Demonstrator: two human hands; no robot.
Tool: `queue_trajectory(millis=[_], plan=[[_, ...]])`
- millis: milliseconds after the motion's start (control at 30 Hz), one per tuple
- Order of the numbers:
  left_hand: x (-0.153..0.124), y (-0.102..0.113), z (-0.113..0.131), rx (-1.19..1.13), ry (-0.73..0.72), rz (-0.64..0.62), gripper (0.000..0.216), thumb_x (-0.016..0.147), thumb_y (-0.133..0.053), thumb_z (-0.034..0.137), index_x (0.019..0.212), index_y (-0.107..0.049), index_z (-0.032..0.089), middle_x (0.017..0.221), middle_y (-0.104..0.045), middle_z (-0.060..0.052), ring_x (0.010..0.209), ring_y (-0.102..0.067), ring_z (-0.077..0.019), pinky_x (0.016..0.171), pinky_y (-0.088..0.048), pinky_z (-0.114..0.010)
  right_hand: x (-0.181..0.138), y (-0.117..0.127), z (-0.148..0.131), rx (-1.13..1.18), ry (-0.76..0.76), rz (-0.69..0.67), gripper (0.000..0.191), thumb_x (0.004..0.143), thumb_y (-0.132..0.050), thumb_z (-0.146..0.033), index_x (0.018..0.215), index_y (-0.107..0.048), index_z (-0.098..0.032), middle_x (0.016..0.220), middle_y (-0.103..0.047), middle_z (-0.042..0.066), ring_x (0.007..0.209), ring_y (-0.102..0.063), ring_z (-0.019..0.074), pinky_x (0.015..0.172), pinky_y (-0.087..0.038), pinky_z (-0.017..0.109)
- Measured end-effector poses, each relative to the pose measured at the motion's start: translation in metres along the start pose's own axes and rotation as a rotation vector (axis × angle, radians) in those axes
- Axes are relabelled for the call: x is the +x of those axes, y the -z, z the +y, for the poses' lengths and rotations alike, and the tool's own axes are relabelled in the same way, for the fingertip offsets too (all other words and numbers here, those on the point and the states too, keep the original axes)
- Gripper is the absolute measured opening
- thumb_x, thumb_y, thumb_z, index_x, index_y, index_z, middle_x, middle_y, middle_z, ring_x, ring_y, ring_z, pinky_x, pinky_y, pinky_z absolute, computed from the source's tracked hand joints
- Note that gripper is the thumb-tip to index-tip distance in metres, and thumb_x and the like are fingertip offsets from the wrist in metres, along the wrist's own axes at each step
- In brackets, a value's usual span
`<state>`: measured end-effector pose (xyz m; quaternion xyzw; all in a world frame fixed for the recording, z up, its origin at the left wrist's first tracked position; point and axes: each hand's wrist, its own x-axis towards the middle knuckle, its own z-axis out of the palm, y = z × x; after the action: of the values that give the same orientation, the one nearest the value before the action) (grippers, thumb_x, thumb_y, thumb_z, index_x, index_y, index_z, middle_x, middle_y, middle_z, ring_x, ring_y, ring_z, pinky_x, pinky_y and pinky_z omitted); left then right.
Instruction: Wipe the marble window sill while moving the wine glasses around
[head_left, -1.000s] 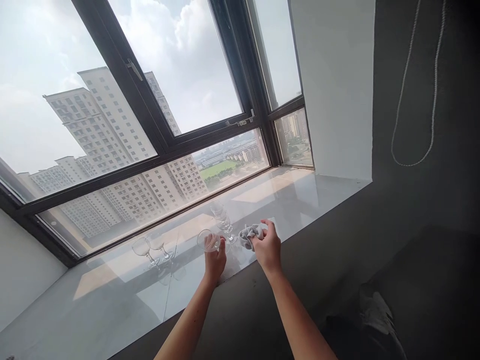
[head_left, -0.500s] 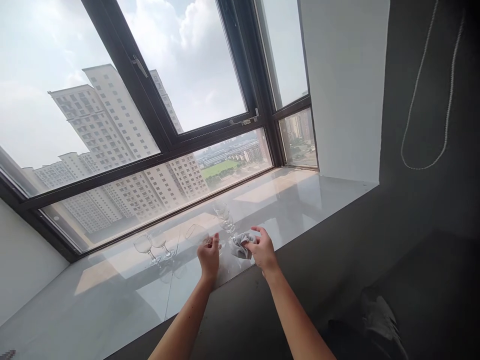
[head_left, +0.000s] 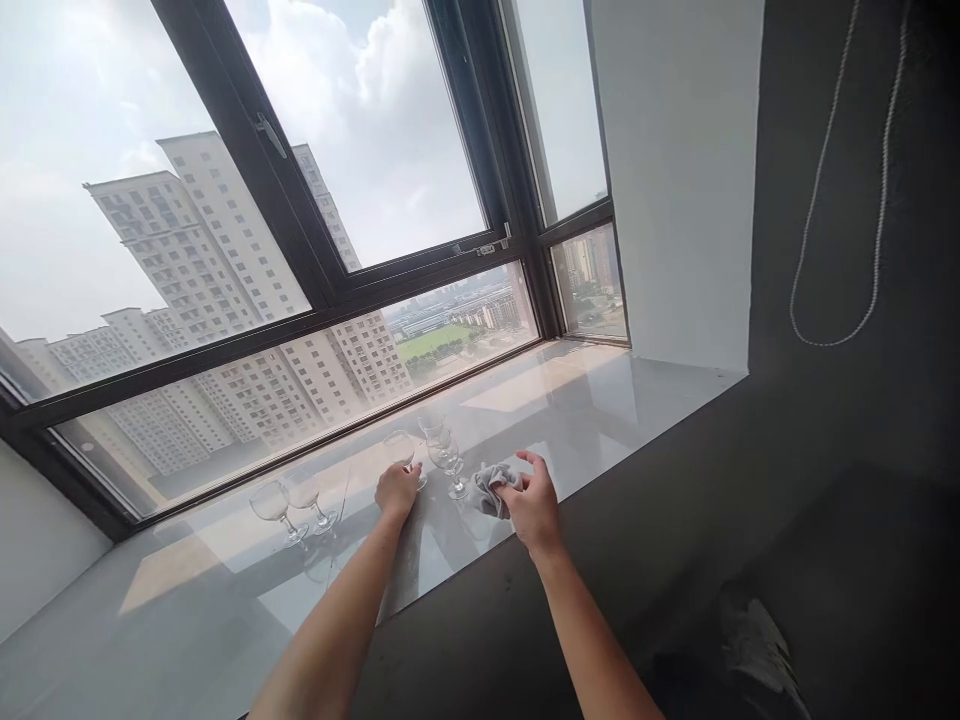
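My left hand [head_left: 396, 489] reaches out over the glossy windowsill [head_left: 225, 600] and is closed round the stem of a clear wine glass [head_left: 399, 447], which stands upright near the window. Right beside it stand two more wine glasses [head_left: 446, 455], close together. My right hand [head_left: 531, 503] grips a crumpled grey cloth [head_left: 489, 484] just to the right of those glasses, low over the sill.
Two further wine glasses [head_left: 289, 497] stand to the left on the sill. A dark-framed window [head_left: 315, 300] runs along the back. A white wall pillar [head_left: 675, 180] closes the sill at the right. A bead cord [head_left: 832, 200] hangs on the dark wall.
My left hand has carried the wine glass away from me, from the sill's near edge toward the window, and turned it upright beside the other glasses. The right hand stayed put with the cloth.
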<state>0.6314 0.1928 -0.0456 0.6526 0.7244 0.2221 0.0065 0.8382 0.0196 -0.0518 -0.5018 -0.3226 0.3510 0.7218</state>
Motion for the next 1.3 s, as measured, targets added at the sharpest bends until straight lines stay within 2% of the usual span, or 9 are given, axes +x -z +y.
queue_trajectory(millis=[167,333,400,533,667,800,967,1167,1300], plan=[[0.021,-0.004,0.008,-0.043,0.056,-0.087,0.043,0.074,-0.054,0.064,0.067,-0.061,0.021,0.088,-0.072,-0.012,0.087,-0.064,-0.0275,0.069,-0.042,-0.032,0.002,0.005,-0.003,0.019,-0.011,0.002,0.063,0.066,-0.069,-0.035,0.122,-0.046,-0.02,0.081,-0.07,0.003,0.069,-0.065,0.0205,0.059,-0.05,0.027],[0.032,-0.004,0.012,-0.08,0.048,-0.217,0.036,0.068,-0.062,0.057,0.066,-0.057,0.021,0.072,-0.068,-0.006,0.073,-0.064,-0.0234,0.061,-0.038,-0.028,0.005,0.01,0.0,0.009,-0.016,0.03,0.063,0.066,-0.07,-0.035,0.122,-0.047,-0.019,0.08,-0.069,0.002,0.066,-0.064,0.0194,0.057,-0.049,0.027],[0.03,-0.002,0.01,-0.089,0.035,-0.229,0.034,0.066,-0.065,0.053,0.07,-0.058,0.02,0.075,-0.069,-0.006,0.076,-0.064,-0.023,0.061,-0.037,-0.027,0.006,0.012,0.002,0.001,-0.012,0.036,0.062,0.065,-0.07,-0.035,0.121,-0.047,-0.02,0.078,-0.069,0.001,0.066,-0.063,0.0188,0.058,-0.049,0.026],[0.014,0.012,-0.005,-0.09,0.029,-0.141,0.037,0.066,-0.065,0.049,0.088,-0.06,0.02,0.097,-0.07,-0.009,0.087,-0.064,-0.0245,0.064,-0.038,-0.027,0.006,0.015,0.003,-0.002,-0.037,0.033,0.064,0.065,-0.07,-0.036,0.122,-0.047,-0.02,0.077,-0.069,0.001,0.065,-0.063,0.0186,0.056,-0.049,0.026],[-0.007,0.034,-0.042,-0.014,0.076,0.018,0.024,0.077,-0.049,0.045,0.078,-0.06,0.023,0.088,-0.07,-0.009,0.084,-0.063,-0.0269,0.066,-0.039,-0.031,0.003,0.015,0.003,0.022,-0.059,0.027,0.068,0.063,-0.072,-0.037,0.123,-0.047,-0.019,0.079,-0.069,0.002,0.069,-0.065,0.0199,0.057,-0.051,0.027],[-0.017,0.052,-0.093,0.035,0.259,0.135,0.028,0.079,-0.044,0.046,0.071,-0.058,0.023,0.08,-0.068,-0.01,0.081,-0.063,-0.03,0.069,-0.041,-0.037,0.0,0.012,0.005,0.027,-0.071,-0.002,0.072,0.063,-0.073,-0.04,0.126,-0.046,-0.019,0.085,-0.071,0.006,0.072,-0.067,0.0227,0.056,-0.052,0.028],[-0.013,0.056,-0.139,-0.073,0.514,0.26,0.035,0.079,-0.043,0.055,0.092,-0.056,0.025,0.088,-0.067,-0.009,0.082,-0.063,-0.0297,0.073,-0.045,-0.04,-0.001,0.007,0.008,-0.001,-0.047,0.001,0.07,0.063,-0.073,-0.04,0.125,-0.047,-0.018,0.084,-0.071,0.006,0.073,-0.067,0.0232,0.057,-0.053,0.029],[-0.002,0.05,-0.146,-0.038,0.599,0.304,0.042,0.072,-0.049,0.059,0.094,-0.056,0.024,0.118,-0.059,-0.016,0.113,-0.053,-0.0362,0.092,-0.04,-0.05,0.001,0.001,0.013,-0.021,-0.033,0.02,0.069,0.062,-0.072,-0.039,0.124,-0.047,-0.018,0.079,-0.07,0.004,0.067,-0.065,0.0215,0.054,-0.051,0.028],[-0.001,0.05,-0.142,-0.03,0.497,0.243,0.036,0.074,-0.047,0.055,0.087,-0.059,0.024,0.115,-0.062,-0.015,0.113,-0.053,-0.0357,0.096,-0.037,-0.052,-0.002,0.0,0.01,-0.025,-0.032,0.012,0.069,0.062,-0.071,-0.04,0.124,-0.047,-0.018,0.077,-0.069,0.003,0.064,-0.064,0.0205,0.053,-0.05,0.027]])
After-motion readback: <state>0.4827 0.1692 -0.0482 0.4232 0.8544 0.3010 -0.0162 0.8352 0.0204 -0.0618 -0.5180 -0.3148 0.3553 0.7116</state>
